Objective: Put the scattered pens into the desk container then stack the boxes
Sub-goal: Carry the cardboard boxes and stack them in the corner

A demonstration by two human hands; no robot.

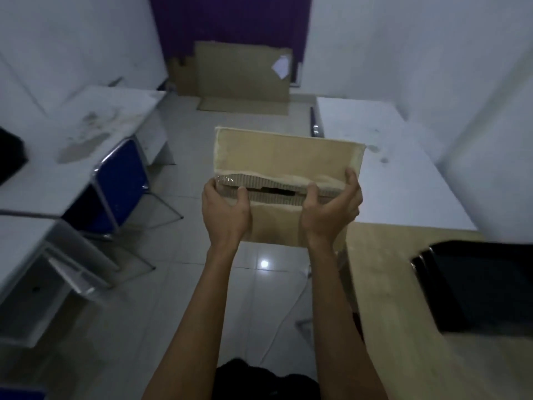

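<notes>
A brown cardboard box (285, 157) with a torn top seam hangs in the air over the tiled aisle, held out in front of me at arm's length. My left hand (225, 209) grips its left end, thumb on the near face and fingers hidden round the side. My right hand (331, 206) grips the right end, fingers curled over the far corner. Through the ragged gap between the flaps only darkness shows. No pens or desk container are in view.
A wooden desk (403, 284) with a black tray (478, 287) lies at my right, a white desk (383, 157) beyond it. White desks (95, 134) and a blue chair (121, 180) stand on the left. Flattened cardboard sheets (239, 73) lean on the far purple wall.
</notes>
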